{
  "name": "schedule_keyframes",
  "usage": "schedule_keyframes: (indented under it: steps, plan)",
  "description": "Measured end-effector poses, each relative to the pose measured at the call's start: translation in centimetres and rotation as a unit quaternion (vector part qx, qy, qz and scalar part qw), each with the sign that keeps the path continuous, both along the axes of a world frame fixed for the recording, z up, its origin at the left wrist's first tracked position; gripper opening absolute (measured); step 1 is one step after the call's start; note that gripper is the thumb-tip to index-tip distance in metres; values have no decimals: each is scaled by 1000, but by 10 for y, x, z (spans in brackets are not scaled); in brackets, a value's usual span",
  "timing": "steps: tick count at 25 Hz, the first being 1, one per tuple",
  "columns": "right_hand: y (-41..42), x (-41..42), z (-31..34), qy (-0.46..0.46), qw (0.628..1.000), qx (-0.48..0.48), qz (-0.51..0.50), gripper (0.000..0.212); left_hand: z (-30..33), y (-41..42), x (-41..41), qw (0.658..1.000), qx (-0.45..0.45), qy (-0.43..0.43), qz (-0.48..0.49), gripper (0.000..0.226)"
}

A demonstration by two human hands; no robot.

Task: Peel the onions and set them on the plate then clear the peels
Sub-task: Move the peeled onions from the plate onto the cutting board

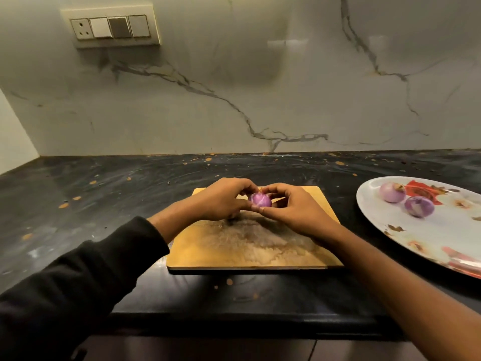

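Observation:
A small purple onion (259, 199) is held above the wooden cutting board (250, 248), between both hands. My left hand (221, 200) grips it from the left with curled fingers. My right hand (291, 209) grips it from the right, thumb and fingertips pinching at its top. Two more onions lie on the floral plate (442, 230) at the right: a pale pink one (391, 192) and a darker purple one (419, 206). Something small and dark shows under my left hand on the board; I cannot tell what it is.
The board lies on a dark speckled countertop (104, 199) that runs back to a marble wall. A switch panel (112, 27) is on the wall at upper left. The counter's front edge is near me.

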State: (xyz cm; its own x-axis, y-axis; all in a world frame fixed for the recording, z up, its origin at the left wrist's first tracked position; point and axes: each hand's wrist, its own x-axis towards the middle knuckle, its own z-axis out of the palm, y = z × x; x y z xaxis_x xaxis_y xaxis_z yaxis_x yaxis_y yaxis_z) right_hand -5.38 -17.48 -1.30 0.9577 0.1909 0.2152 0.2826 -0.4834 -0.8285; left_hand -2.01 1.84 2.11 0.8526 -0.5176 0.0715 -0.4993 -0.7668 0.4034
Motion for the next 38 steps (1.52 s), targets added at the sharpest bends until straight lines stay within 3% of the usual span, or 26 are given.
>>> schedule_keyframes:
  steps: [6, 18, 23, 32, 38]
  plan:
    - [13, 8, -17, -34, 997, -65, -21, 51, -21, 14, -3, 1000, -13, 5, 9, 44]
    - [9, 11, -14, -20, 997, -74, -16, 70, -22, 7, 1, 999, -43, -5, 15, 57]
    - [-15, 3, 5, -48, 993, -105, -33, 61, -5, -8, -2, 996, -78, -47, -16, 55]
    - [-128, -16, 19, -51, 962, -208, -170, 53, 5, -142, 7, 986, -80, -61, -135, 51]
    - [-209, -28, 11, -25, 912, -288, -290, 54, -10, -248, 17, 985, -35, -35, -166, 55]
